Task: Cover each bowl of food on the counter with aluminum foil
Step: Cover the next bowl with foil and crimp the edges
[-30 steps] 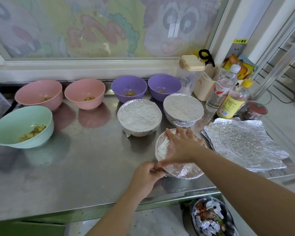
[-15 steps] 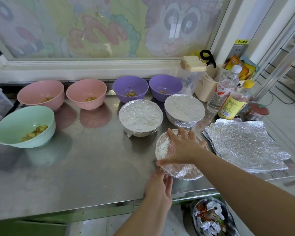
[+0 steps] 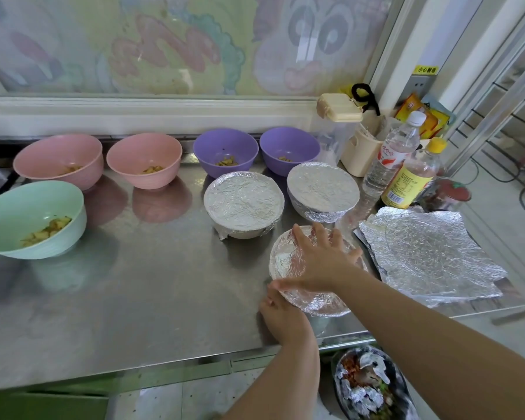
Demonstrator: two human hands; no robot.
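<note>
The round bowl [image 3: 319,304] is sitting upright at the front edge of the counter [image 3: 152,298], crinkled foil [image 3: 285,259] facing up. The right hand [image 3: 322,262] is pressing flat on it, fingers spread; the left hand [image 3: 282,316] is touching its near rim, grip unclear.

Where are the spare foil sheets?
In the head view, the spare foil sheets lie on the right end of the counter, beside the foil-covered bowl under the right hand.

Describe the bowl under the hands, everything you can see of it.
The foil-covered bowl is round, wrapped in crinkled, shiny aluminum foil over top and sides; its contents are hidden. It stands upright near the front edge of the steel counter, beside the loose foil sheets. The right hand lies flat on top, fingers spread; the left hand touches its near-left rim.
</note>
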